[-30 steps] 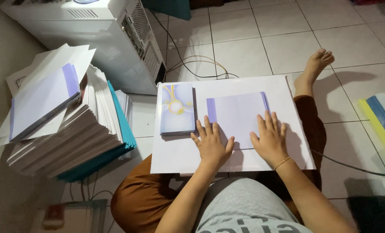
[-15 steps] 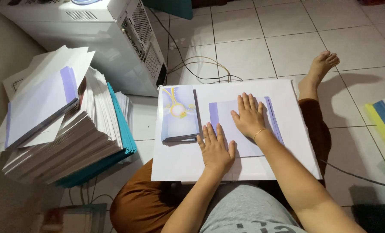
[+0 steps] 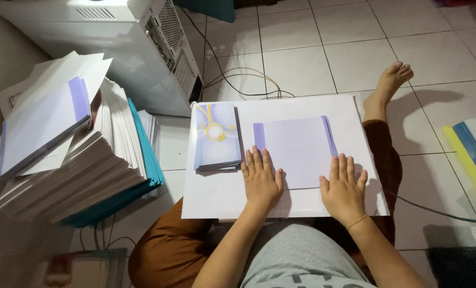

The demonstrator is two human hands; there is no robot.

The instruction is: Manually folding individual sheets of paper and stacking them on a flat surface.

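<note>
Pressing flat with fingers spread, the left hand (image 3: pixel 260 180) and right hand (image 3: pixel 343 188) rest on the near edge of a pale lilac folded sheet (image 3: pixel 295 149). It lies on a white board (image 3: pixel 216 197) across the lap, beside a small stack of blue cards (image 3: pixel 216 136). Well apart to the left stands a tall paper pile (image 3: pixel 78 165).

Near edge of the lavender sheet (image 3: pixel 296 152) is covered by the left hand (image 3: pixel 260 181) and right hand (image 3: pixel 343 191), both flat, palms hidden. The white board (image 3: pixel 216 200) beneath has its nearest edge masked by the forearms. Left of the hands, the paper stack (image 3: pixel 73 170) is cut by the frame edge. Far right, a yellow-and-blue item (image 3: pixel 472 157) is cropped, kind unclear.
</note>
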